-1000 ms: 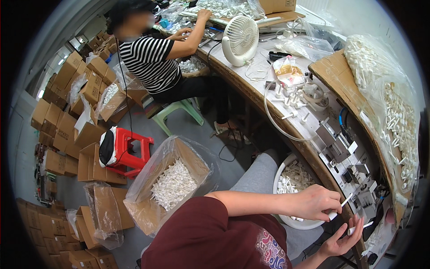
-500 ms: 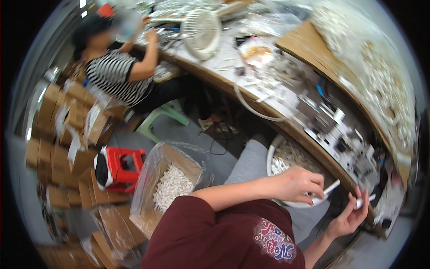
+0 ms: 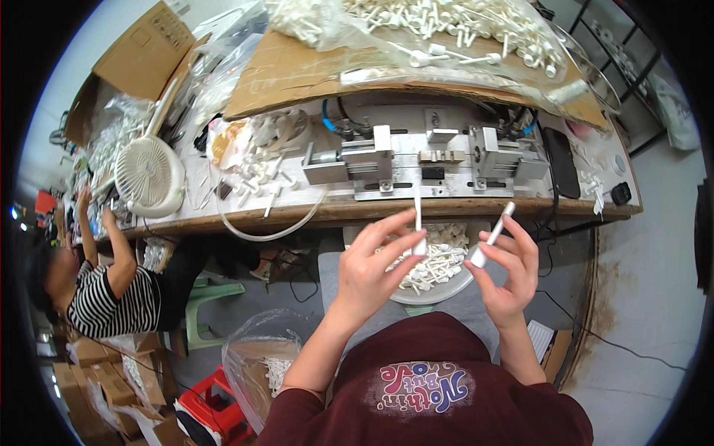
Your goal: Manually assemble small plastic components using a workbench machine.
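The left hand (image 3: 372, 271) pinched a thin white stick (image 3: 418, 223) upright, just off the surface's near edge (image 3: 461, 209), above a bowl of white parts (image 3: 435, 262) in the lap. Right of it, the right hand's (image 3: 507, 271) grip pinched a white tube (image 3: 491, 234), tilted. With both pieces slim and held only at the fingertips, either might have slipped into the bowl, or the stick have missed the tube's mouth.
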### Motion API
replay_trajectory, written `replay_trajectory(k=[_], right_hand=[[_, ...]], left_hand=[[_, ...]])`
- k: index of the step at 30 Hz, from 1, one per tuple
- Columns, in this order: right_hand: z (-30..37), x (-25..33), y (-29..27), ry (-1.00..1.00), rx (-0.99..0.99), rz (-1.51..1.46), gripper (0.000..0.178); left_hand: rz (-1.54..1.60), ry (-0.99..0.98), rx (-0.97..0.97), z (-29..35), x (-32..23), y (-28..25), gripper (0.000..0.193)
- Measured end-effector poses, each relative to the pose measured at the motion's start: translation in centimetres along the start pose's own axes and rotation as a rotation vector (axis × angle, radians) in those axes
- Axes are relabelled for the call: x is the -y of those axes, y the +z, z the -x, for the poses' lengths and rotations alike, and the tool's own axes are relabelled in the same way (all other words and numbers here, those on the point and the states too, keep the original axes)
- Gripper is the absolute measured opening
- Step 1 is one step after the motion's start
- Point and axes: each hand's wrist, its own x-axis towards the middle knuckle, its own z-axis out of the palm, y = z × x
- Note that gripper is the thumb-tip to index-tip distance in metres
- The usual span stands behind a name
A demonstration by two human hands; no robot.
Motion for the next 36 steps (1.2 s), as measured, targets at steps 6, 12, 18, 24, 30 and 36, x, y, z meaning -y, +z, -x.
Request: replay_trajectory(k=[6, 12, 18, 24, 30, 36], right_hand=[[-0.5, -1.0, 1.0, 0.020, -0.004, 0.055, 0.039], [-0.4, -1.7, 1.1, 0.067, 0.036, 0.086, 0.040], [-0.8, -2.1, 1.5, 0.063, 0.056, 0.067, 0.040], [-1.8, -2.4, 2.2, 0.131, -0.021, -0.038, 0.035], [-3.5, -2.5, 1.8, 0.095, 0.008, -0.048, 0.033], [-5.6, -3.6, 1.8, 0.046, 0.063, -0.006, 0.031]], left_hand=[[-0.280, 0.137, -0.081, -4.3, 1.5, 2.7, 0.032], [-0.429, 0.150, 0.038, -6.3, 3.4, 5.0, 0.027], [-0.459, 0.102, 0.128, -7.6, 3.1, 5.0, 0.026], [-0.453, 0.057, 0.170, -7.9, 3.0, 4.9, 0.025], [-0.436, 0.053, 0.183, -8.0, 3.1, 4.5, 0.025], [-0.424, 0.099, 0.151, -7.6, 3.5, 4.5, 0.026]])
